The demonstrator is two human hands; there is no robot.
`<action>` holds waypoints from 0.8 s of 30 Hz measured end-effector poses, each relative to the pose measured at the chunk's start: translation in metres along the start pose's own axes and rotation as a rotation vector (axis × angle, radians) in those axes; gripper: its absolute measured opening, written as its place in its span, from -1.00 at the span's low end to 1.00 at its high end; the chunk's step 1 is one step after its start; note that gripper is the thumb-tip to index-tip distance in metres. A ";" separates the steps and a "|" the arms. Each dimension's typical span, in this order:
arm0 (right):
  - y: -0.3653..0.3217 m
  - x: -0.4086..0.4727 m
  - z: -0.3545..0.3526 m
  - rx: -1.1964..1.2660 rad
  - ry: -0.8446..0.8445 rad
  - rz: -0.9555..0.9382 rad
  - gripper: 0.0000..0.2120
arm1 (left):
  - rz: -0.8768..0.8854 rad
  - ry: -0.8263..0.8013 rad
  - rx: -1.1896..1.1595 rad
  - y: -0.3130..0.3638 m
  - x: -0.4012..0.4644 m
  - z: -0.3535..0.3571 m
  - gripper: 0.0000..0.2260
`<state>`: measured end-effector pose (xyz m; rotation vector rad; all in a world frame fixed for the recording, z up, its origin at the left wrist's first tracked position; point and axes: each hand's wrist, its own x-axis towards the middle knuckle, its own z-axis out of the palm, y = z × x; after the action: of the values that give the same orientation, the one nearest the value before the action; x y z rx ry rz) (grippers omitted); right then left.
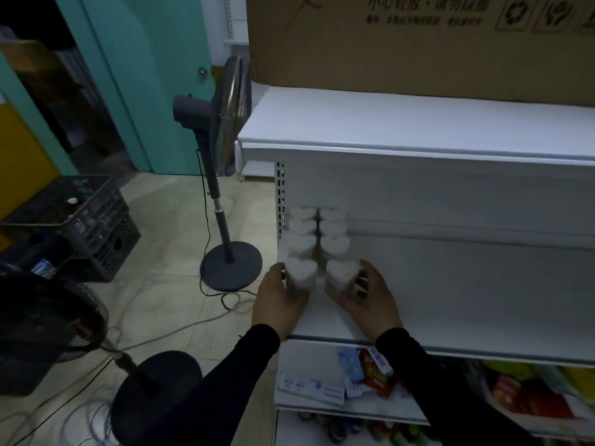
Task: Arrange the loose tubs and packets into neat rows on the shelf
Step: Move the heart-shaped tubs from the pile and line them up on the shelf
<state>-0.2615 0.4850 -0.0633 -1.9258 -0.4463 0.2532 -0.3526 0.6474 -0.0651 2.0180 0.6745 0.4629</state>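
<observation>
White shelf unit fills the right side. Cardboard box sits on its top board, flush to the back. Two standing fans on the tiled floor left of the unit: one upright near the teal door, one dark in the near-left foreground. Black crates are stacked at far left, loose cables run across the floor.

Middle shelf: heart-shaped tubs at its left end, two rows running front to back, four per row, rows just beside each other with a narrow gap.

Left hand grips the front tub of the left row, fingers curled round its left side, at the shelf's front-left corner. Right hand grips the front tub of the right row, fingers wrapped round its right side. Both front tubs upright, on the shelf, near the front edge.

Lower shelf: loose packets lie jumbled at the left end, some flat, some tilted. More coloured goods to the right, blurred.
</observation>
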 end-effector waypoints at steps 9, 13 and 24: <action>-0.001 0.010 0.007 -0.079 0.042 -0.043 -0.42 | -0.005 0.015 0.007 0.003 0.010 0.001 -0.60; -0.009 0.011 0.008 -0.089 0.052 -0.040 -0.54 | -0.009 0.022 -0.014 0.002 0.013 0.002 -0.60; -0.016 0.009 0.008 -0.134 0.059 -0.057 -0.64 | -0.017 0.002 0.045 0.003 0.018 0.002 -0.57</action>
<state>-0.2590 0.5011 -0.0516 -2.0422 -0.4882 0.1321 -0.3367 0.6561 -0.0624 2.0530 0.7081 0.4435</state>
